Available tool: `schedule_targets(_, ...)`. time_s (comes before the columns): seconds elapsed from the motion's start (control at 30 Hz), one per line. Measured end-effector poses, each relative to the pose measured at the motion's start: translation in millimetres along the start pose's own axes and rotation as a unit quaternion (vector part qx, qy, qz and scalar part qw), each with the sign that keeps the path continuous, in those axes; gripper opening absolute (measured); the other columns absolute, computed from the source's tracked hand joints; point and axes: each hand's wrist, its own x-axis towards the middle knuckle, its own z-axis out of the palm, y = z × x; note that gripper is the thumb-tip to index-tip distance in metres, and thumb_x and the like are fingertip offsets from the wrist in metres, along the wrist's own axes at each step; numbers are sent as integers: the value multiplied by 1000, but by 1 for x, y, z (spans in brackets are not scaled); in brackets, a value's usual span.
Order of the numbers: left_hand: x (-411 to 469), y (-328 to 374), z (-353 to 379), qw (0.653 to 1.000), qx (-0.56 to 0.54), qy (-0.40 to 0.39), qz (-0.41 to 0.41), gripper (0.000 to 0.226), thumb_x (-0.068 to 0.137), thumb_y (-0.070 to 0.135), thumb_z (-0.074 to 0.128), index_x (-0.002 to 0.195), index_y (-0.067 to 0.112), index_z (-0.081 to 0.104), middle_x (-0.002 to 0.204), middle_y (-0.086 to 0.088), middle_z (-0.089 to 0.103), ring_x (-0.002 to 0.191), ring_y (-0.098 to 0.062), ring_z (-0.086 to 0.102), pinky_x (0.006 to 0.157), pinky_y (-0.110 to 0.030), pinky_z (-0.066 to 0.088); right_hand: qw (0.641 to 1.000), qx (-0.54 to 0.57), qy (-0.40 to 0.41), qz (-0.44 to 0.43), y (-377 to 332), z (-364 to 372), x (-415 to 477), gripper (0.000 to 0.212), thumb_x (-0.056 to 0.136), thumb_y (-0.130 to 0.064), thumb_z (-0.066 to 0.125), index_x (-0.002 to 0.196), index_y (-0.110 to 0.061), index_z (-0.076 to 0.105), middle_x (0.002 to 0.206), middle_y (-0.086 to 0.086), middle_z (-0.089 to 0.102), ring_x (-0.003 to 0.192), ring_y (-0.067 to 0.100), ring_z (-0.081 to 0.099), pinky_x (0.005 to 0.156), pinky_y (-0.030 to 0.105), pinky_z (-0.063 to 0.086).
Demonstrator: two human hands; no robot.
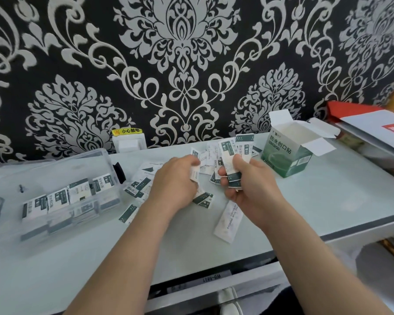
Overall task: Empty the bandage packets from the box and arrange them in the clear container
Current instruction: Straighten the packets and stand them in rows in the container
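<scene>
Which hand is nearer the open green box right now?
Right. The right hand, gripping a stack of packets, is just left of the box; the left hand is farther left, toward the clear container.

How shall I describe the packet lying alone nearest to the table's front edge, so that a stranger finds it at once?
On the pale table, look just below the right hand, which grips a bundle of packets. There one long packet lies alone, slanted, nearest the front edge. Unlike its neighbours, it shows only white with fine print, no dark green band.
</scene>
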Motion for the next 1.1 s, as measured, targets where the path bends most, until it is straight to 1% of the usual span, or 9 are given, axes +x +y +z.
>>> schedule_targets(0.17,0,0,-16,975,-203,88,-28,37,84,7,71,102,38,68,99,14,55,75,-9,64,75,-35,59,1000,-19,5,20,2,2,1,17,103,-21,41,91,-19,52,71,6,59,54,13,48,47,23,35)
schedule_targets(0.27,0,0,-30,941,-314,120,-26,35,84,3,70,97,35,70,106,17,57,76,-9,67,71,-30,60,999,-22,3,32,4,4,3,16,103,-22,42,95,-16,55,75,7,58,60,14,50,52,25,39)
schedule_targets(0.4,-4,-2,-47,910,-392,135,-14,35,79,3,75,92,35,73,106,21,61,88,-34,68,79,-41,59,998,-23,-16,52,8,12,7,15,102,-22,44,103,-13,56,80,7,60,73,18,54,58,27,48)
schedule_targets(0.5,-5,-5,-55,891,-439,115,-14,37,75,3,77,91,36,75,118,6,65,103,-29,67,91,-46,53,996,2,-52,77,11,18,9,21,102,-18,44,118,-8,53,93,12,73,82,27,67,61,32,58)
schedule_targets(0.57,-7,-6,-61,875,-475,94,-16,36,76,-2,75,89,31,76,121,-4,65,92,-25,72,82,-41,57,990,27,-108,92,10,22,7,28,101,-12,41,124,-1,54,96,18,74,79,32,71,56,31,58)
schedule_targets(0.73,-14,-5,-64,910,-410,52,19,35,79,-6,72,87,27,75,90,1,75,70,-19,74,62,-33,59,963,75,-215,147,6,26,-2,32,102,-24,40,114,-1,60,94,22,73,63,29,71,42,24,53)
schedule_targets(0.87,-13,-6,-57,941,-327,74,34,33,77,0,75,86,32,75,85,-8,73,75,-26,70,68,-38,60,957,22,-261,128,8,27,-2,34,103,-30,41,116,-5,61,97,21,71,58,18,62,42,19,46)
schedule_targets(1.0,-15,-2,-56,921,-350,162,54,27,78,6,76,87,32,74,87,4,71,74,-5,67,63,-17,55,968,57,-229,82,13,32,4,23,103,-17,40,110,-5,59,88,18,69,58,15,50,46,17,41)
schedule_targets(1.1,-20,5,-58,900,-397,166,67,25,79,3,75,87,26,74,84,-1,71,65,-3,65,59,-14,53,975,113,-188,49,15,35,9,25,103,-16,40,110,-7,62,86,16,68,61,16,49,50,20,40)
